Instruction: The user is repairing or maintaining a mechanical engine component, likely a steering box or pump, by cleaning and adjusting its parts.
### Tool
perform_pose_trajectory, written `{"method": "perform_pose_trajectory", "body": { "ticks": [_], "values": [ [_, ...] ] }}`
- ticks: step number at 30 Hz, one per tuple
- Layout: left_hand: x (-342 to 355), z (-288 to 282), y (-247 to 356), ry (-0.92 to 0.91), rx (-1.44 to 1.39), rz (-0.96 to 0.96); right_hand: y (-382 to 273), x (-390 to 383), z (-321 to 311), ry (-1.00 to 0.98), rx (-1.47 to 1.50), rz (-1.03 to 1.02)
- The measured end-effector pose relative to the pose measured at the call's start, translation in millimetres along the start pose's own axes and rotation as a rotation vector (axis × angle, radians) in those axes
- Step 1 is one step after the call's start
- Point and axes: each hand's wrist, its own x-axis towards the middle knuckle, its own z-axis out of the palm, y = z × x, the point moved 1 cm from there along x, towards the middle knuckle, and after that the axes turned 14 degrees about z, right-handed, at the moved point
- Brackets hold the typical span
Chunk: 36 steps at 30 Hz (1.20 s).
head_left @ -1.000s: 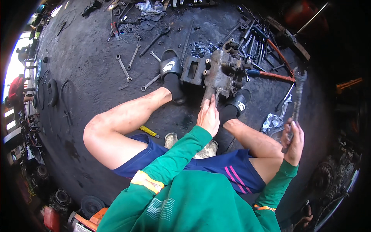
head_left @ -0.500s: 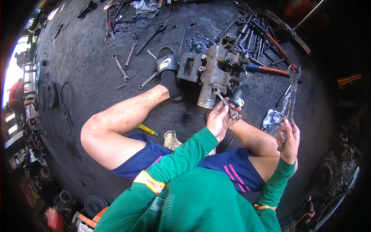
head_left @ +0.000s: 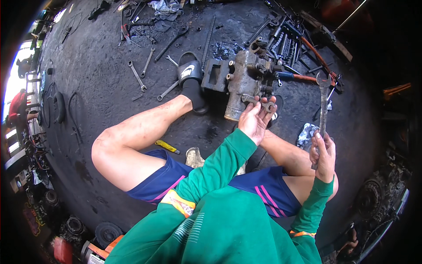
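Observation:
My left hand (head_left: 252,125) is closed on a small wrench (head_left: 268,106), held against the near right side of a greasy metal housing (head_left: 241,81). The wrench lies almost level, one end at the housing and the other sticking out past my fingertips. Over to the right, my right hand (head_left: 324,154) grips the lower end of a long open-ended wrench (head_left: 323,108), whose jaw points away from me. This larger wrench is apart from the housing. Between my feet, the housing rests beside a rectangular metal block (head_left: 215,75) with a slot in it.
Several wrenches, among them a combination wrench (head_left: 137,76), lie on the dark floor to the left. Tools and a red-handled bar (head_left: 315,53) are heaped at far right. A yellow utility knife (head_left: 167,146) lies by my left thigh, crumpled plastic (head_left: 306,135) near my right hand.
My left hand has moved slightly forward and right, turning the small wrench from slanted to nearly level. The large wrench has shifted left and nearer to me with my right hand.

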Motion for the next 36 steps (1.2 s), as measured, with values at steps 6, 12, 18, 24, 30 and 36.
{"method": "perform_pose_trajectory", "body": {
  "ticks": [6,12,18,24,30,36],
  "values": [
    [0.1,-3.9,-6.7,0.049,0.052,0.038,5.0,1.8,5.6,0.006,-0.042,0.024],
    [6.6,-19.7,0.0,-0.176,0.099,-0.086,15.4,12.0,14.9,0.001,-0.131,0.082],
    [1.6,-24.0,6.5,-0.122,0.193,-0.085,17.2,22.6,23.4,-0.058,-0.138,-0.032],
    [6.5,-11.9,0.4,-0.1,0.147,-0.025,19.8,21.1,26.4,0.006,-0.177,-0.045],
    [-15.3,-13.6,13.5,-0.089,0.249,-0.048,22.2,21.5,23.9,0.012,-0.155,-0.043],
    [-5.1,1.3,26.9,-0.109,0.112,-0.133,22.8,20.3,23.7,-0.002,-0.156,-0.032]
  ]
}}
